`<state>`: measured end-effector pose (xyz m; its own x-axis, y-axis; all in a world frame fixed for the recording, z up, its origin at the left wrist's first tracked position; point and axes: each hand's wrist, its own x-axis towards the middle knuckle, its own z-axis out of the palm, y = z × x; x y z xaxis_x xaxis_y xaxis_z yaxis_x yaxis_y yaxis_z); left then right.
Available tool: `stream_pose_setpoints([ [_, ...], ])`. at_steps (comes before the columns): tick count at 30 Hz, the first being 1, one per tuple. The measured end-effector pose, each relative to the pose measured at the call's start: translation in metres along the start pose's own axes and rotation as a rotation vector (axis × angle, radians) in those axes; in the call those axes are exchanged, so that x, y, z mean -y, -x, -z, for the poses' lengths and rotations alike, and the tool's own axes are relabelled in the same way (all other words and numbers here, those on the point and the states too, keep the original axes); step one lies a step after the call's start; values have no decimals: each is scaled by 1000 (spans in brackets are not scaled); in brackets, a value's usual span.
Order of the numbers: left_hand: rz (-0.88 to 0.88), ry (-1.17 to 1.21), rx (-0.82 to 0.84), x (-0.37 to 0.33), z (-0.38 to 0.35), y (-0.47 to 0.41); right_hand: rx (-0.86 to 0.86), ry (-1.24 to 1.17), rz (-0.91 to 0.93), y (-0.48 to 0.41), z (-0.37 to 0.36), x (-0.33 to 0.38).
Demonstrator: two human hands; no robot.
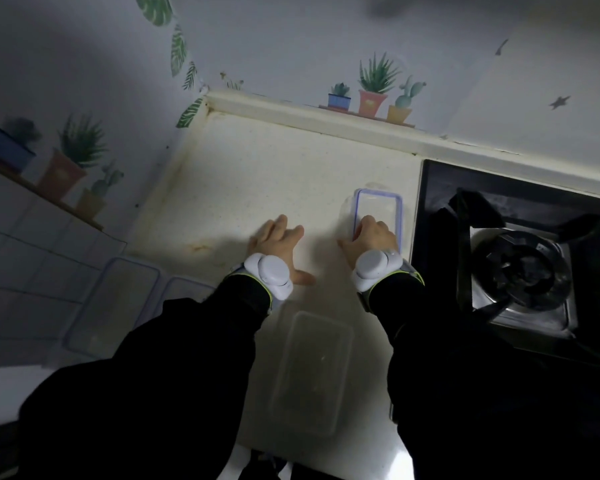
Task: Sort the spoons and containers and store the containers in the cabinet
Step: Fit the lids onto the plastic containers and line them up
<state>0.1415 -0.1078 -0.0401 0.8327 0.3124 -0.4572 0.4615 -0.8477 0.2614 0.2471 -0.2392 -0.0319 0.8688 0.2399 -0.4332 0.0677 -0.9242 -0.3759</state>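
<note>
Here, your left hand (278, 240) lies flat on the pale worktop (257, 174), its fingers (281, 221) straight and spread apart, holding nothing. Your right hand (374, 237) rests on the near end of a clear lid with a blue seal rim (378, 202), which lies flat just beside the black gas hob (520, 268). Its thumb points left, off the lid. Its fingers bend down onto the lid, but you cannot tell whether they grip it or only press. A clear rectangular container (312, 368) sits on the worktop between your two sleeves, nearer you than both hands. Two more clear pieces (118, 299) lie dimly at the left edge, too blurred to name more closely.
</note>
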Motion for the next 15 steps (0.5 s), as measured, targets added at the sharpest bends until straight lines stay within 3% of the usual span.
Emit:
stream_pose_setpoints([
  [5, -5, 36, -3, 0, 6, 7, -20, 26, 48, 0, -1, -5],
  [9, 25, 287, -103, 1, 9, 14, -52, -19, 46, 3, -4, -10],
  [15, 17, 408, -218, 2, 21, 36, 45, 24, 42, 18, -11, -4],
])
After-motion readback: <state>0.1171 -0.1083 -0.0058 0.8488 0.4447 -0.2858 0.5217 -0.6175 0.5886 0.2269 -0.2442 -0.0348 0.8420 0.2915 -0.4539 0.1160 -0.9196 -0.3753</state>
